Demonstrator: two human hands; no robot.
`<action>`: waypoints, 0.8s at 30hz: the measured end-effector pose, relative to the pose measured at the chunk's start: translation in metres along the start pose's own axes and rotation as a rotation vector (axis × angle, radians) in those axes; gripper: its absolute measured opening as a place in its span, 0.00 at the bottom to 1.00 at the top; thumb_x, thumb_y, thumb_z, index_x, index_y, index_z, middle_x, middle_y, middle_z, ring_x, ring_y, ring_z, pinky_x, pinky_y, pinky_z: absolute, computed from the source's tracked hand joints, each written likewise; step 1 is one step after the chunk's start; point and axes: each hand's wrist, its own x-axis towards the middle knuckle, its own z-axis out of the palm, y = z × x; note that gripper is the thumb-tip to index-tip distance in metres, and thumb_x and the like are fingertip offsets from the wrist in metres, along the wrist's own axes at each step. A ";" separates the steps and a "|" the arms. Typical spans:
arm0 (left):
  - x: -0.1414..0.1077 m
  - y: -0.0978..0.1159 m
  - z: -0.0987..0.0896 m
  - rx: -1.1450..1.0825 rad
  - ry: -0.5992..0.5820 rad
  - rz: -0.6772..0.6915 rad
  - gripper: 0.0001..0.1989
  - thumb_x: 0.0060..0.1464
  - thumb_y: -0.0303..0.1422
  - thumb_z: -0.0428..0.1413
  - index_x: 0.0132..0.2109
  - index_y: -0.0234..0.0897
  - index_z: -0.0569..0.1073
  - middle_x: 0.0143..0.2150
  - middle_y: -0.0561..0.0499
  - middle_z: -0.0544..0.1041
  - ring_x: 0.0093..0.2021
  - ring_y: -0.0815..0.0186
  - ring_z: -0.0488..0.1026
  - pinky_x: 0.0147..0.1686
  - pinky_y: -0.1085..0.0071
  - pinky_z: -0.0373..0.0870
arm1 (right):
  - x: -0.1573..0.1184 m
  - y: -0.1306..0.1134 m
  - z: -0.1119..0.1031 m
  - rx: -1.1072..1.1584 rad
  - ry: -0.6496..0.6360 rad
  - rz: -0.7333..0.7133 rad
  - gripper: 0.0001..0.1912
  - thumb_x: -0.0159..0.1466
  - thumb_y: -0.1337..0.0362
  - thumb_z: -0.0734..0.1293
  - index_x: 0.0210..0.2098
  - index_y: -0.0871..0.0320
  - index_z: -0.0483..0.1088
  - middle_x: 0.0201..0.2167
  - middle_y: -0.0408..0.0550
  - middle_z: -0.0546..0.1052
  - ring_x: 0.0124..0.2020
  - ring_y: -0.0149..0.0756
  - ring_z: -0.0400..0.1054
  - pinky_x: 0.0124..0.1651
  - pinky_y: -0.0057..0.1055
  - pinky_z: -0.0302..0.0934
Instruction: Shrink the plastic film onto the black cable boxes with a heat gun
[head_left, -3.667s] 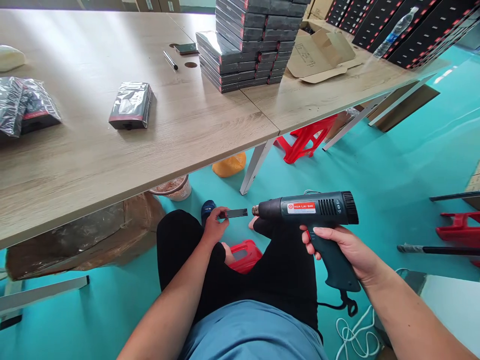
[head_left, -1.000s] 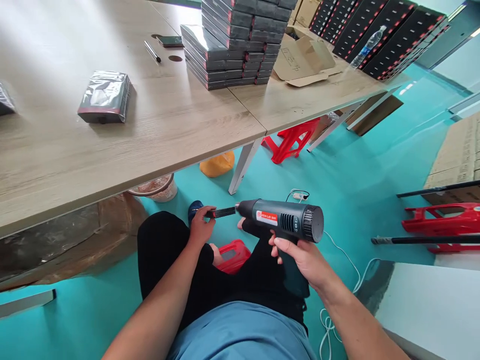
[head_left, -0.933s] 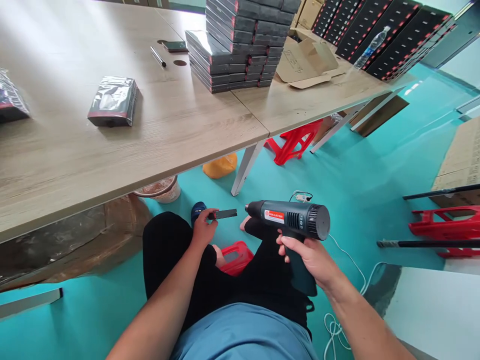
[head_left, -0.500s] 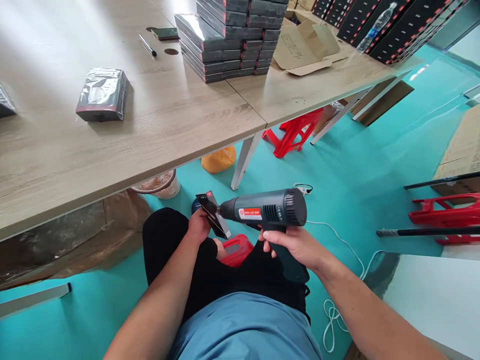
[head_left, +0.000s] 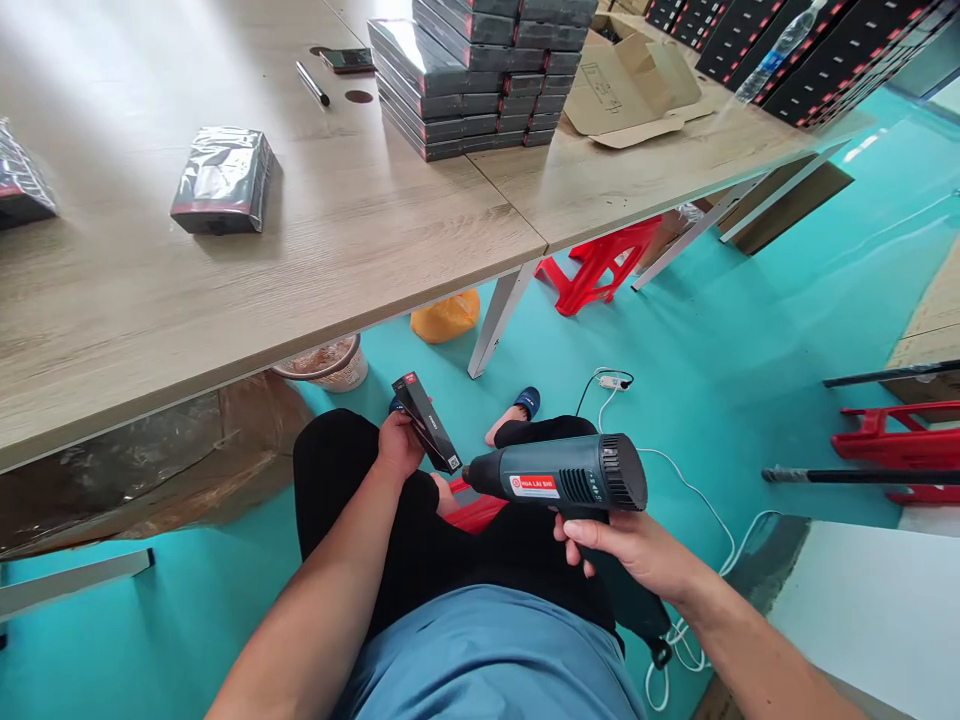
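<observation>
My left hand (head_left: 400,446) is closed on a slim black box (head_left: 427,422) with a red corner, held tilted above my left knee. In my right hand (head_left: 622,545) is a dark green heat gun (head_left: 562,475), gripped by its handle. The nozzle points left, close to the lower end of the box; whether they touch I cannot tell. On the table (head_left: 360,240) sits a film-wrapped black box (head_left: 223,180), with another wrapped box (head_left: 22,180) at the left edge.
A tall stack of black boxes (head_left: 472,85) stands near the table's edge, with a phone (head_left: 349,60) and a pen (head_left: 312,84) beside it. An opened carton (head_left: 630,90) lies further right. Below are a waste basket (head_left: 337,368), a red stool (head_left: 600,265) and a white cord (head_left: 682,485).
The heat gun has moved down and right, away from over the box. The box in my left hand has turned, showing more of its long printed face. The view has shifted slightly.
</observation>
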 end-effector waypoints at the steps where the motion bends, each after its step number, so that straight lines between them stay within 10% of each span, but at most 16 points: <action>1: 0.000 0.000 0.000 -0.001 0.007 0.005 0.26 0.42 0.29 0.51 0.50 0.31 0.79 0.31 0.47 0.78 0.26 0.61 0.74 0.27 0.66 0.71 | 0.001 -0.001 0.004 0.011 -0.003 -0.021 0.21 0.59 0.45 0.75 0.36 0.58 0.79 0.32 0.50 0.79 0.34 0.42 0.72 0.35 0.37 0.69; 10: -0.012 0.006 0.003 -0.011 0.063 0.019 0.21 0.51 0.33 0.50 0.49 0.31 0.78 0.30 0.46 0.77 0.26 0.60 0.74 0.28 0.65 0.72 | 0.007 0.002 0.026 -0.058 0.020 -0.086 0.18 0.60 0.47 0.74 0.35 0.56 0.79 0.33 0.51 0.79 0.34 0.44 0.73 0.34 0.37 0.69; 16: -0.023 0.010 0.005 0.034 -0.066 -0.026 0.33 0.59 0.61 0.50 0.51 0.36 0.75 0.37 0.43 0.79 0.32 0.57 0.78 0.24 0.65 0.73 | 0.003 -0.010 0.002 0.149 0.126 -0.023 0.22 0.57 0.49 0.77 0.43 0.58 0.80 0.37 0.52 0.82 0.33 0.42 0.75 0.33 0.35 0.70; 24: -0.032 0.008 0.006 0.064 -0.331 -0.218 0.28 0.60 0.40 0.52 0.62 0.26 0.72 0.50 0.31 0.81 0.48 0.47 0.81 0.40 0.56 0.80 | 0.061 -0.034 -0.014 0.386 0.246 -0.141 0.13 0.57 0.58 0.76 0.37 0.60 0.79 0.32 0.49 0.79 0.28 0.34 0.72 0.26 0.27 0.69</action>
